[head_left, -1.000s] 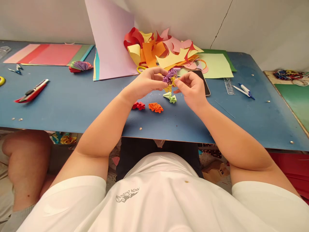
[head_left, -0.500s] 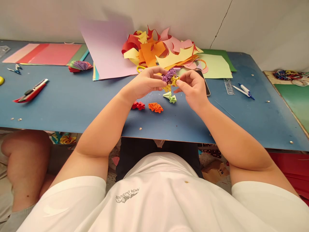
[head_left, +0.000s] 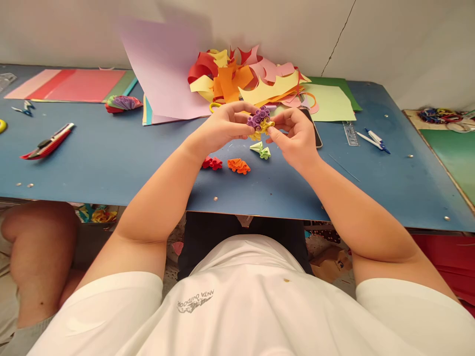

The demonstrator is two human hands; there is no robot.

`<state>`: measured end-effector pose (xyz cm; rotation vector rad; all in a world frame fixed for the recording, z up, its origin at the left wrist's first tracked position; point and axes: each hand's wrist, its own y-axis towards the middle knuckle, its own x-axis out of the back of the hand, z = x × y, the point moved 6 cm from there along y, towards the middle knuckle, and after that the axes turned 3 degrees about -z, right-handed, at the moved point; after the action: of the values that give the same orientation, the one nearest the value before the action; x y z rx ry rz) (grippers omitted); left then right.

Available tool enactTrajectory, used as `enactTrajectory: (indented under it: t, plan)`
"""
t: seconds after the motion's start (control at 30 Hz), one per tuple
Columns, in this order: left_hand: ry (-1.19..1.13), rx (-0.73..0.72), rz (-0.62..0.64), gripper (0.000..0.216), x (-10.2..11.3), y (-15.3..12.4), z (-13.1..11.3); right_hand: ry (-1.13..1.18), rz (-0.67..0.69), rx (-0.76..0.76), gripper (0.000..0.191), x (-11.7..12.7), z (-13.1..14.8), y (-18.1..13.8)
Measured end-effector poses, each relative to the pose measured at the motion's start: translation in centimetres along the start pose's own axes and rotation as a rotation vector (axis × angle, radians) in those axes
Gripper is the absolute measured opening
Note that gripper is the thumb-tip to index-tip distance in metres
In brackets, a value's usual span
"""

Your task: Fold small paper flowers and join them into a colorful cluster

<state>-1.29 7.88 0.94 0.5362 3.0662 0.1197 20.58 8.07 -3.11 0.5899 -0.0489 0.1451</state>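
Over the middle of the blue tabletop, the left hand and the right hand are both closed on a small purple-and-yellow cluster of curled paper, one from each side. Too firm a squeeze could flatten the fine coils; uneven pulling could part the purple from the yellow, as the view does not show whether they are glued. A loose pinch might let the piece drop. The left thumb and fingers form a sideways C around the purple side, while the right thumb presses near the yellow edge with its fingers curled behind. Both forearms angle inward, elbows spread wide.

Just below the hands lies a light-green ruffled paper piece, which a lowered right hand could crush. Nearer the table's front edge sit an orange ruffled piece and a red one, the red close beside the left forearm, where a careless sweep could knock it away. Beyond, paper offcuts are heaped against the wall.
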Motion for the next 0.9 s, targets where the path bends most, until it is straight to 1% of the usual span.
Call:
enactTrajectory:
  t: [0.17,0.27,0.37,0.43,0.57,0.7,0.8,0.9]
  plan:
    - [0.017,-0.004,-0.004,0.052,0.1,0.3,0.5,-0.037,0.035,0.012,0.077,0.2,0.0,0.1]
    - [0.021,-0.003,-0.004,0.057,-0.1,0.3,0.7,-0.084,0.077,0.038,0.077,0.2,-0.2,0.2]
    - [0.038,0.004,0.001,0.062,-0.5,0.1,0.6,-0.121,0.075,0.05,0.076,0.5,-0.6,0.4]
    - [0.05,0.019,-0.002,0.058,-0.7,-0.2,0.5,-0.12,0.067,0.046,0.076,0.7,-0.8,0.6]
    - [0.078,0.029,-0.047,0.039,-0.8,-0.6,-0.1,-0.076,0.088,0.038,0.078,0.7,-0.4,0.8]
    - [0.082,0.017,-0.087,0.03,-0.7,-0.5,-0.4,-0.023,0.128,0.016,0.074,0.8,0.4,1.2]
    - [0.067,0.019,-0.087,0.024,-0.8,-0.4,-0.4,-0.004,0.151,-0.006,0.071,1.0,0.6,1.8]
    - [0.057,0.018,-0.077,0.021,-0.8,-0.3,-0.4,0.011,0.14,-0.018,0.072,1.2,0.9,2.1]
